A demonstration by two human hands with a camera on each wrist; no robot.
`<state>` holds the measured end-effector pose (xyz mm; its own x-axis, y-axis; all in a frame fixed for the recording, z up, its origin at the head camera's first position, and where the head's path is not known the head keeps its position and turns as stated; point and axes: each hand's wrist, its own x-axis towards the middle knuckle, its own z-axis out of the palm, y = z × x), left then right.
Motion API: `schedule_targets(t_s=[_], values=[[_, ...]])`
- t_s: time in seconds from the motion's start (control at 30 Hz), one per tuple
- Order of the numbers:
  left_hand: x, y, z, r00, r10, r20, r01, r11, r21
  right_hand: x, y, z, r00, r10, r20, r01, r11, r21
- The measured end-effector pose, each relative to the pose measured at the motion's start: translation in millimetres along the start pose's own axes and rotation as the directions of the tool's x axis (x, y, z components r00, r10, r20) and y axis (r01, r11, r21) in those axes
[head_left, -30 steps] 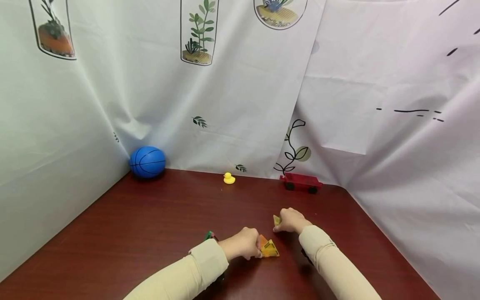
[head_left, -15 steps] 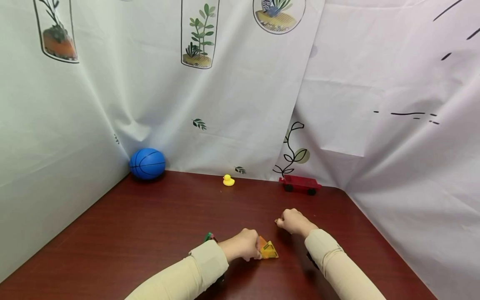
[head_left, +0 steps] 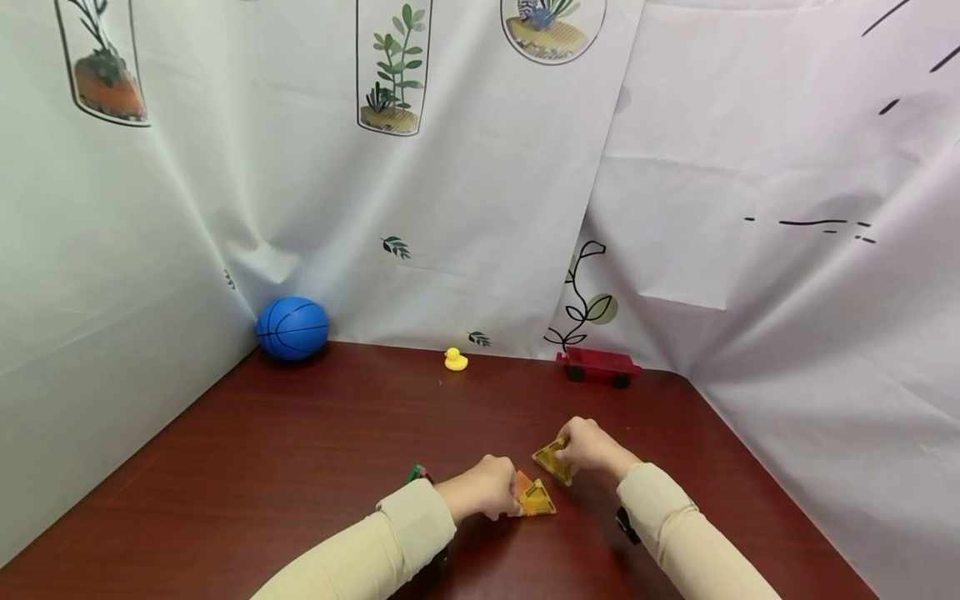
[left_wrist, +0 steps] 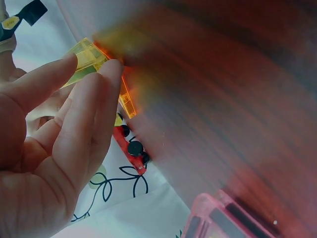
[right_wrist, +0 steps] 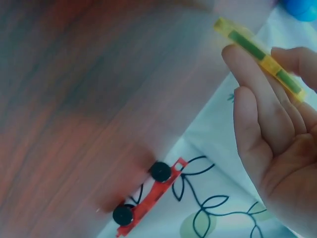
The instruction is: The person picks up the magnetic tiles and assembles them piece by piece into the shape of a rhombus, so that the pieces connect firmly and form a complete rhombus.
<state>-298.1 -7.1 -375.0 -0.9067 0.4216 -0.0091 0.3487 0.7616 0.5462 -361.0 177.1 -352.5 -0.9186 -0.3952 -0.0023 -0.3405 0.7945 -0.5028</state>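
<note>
Near the middle of the table, my left hand pinches yellow and orange magnetic tiles that stand joined on the tabletop. In the left wrist view the yellow tile shows by the thumb and fingertips, and the orange tile touches the wood. To its right, my right hand grips a separate yellow triangular magnetic tile between thumb and fingers. The right wrist view shows this triangle edge-on; it is held just above the table and apart from the other tiles.
A green and pink piece is partly hidden behind the left forearm; a pink-framed tile shows in the left wrist view. Along the back stand a blue ball, a yellow duck and a red wheeled toy base. Curtains enclose the table.
The right hand has turned its yellow triangle, which was mostly hidden half a second ago and now faces the head camera. My left hand stays in place on its tiles.
</note>
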Motion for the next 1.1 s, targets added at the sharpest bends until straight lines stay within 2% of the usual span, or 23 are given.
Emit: schedule_targets(t_s=[0.1, 0.47, 0.8, 1.1], values=[[0.3, 0.0, -0.8, 1.000, -0.001, -0.003, 0.001, 1.000, 0.001, -4.5, -4, 1, 0.999, -0.024, 0.034, 0.024, 1.000, 0.000], [-1.3, 0.9, -2.7, 1.000, -0.008, 0.001, 0.008, 1.000, -0.001, -7.4, -3, 9, 0.997, -0.052, 0.058, 0.050, 0.998, 0.037], [-1.8, 2.2, -3.5, 1.000, -0.025, 0.007, 0.025, 0.999, -0.022, -10.8, -10, 13, 0.994, -0.054, 0.098, 0.040, 0.990, 0.138], [-1.7, 2.3, -2.7, 1.000, -0.018, 0.008, 0.018, 0.999, -0.031, -13.5, -13, 12, 0.986, -0.095, 0.133, 0.080, 0.990, 0.119]])
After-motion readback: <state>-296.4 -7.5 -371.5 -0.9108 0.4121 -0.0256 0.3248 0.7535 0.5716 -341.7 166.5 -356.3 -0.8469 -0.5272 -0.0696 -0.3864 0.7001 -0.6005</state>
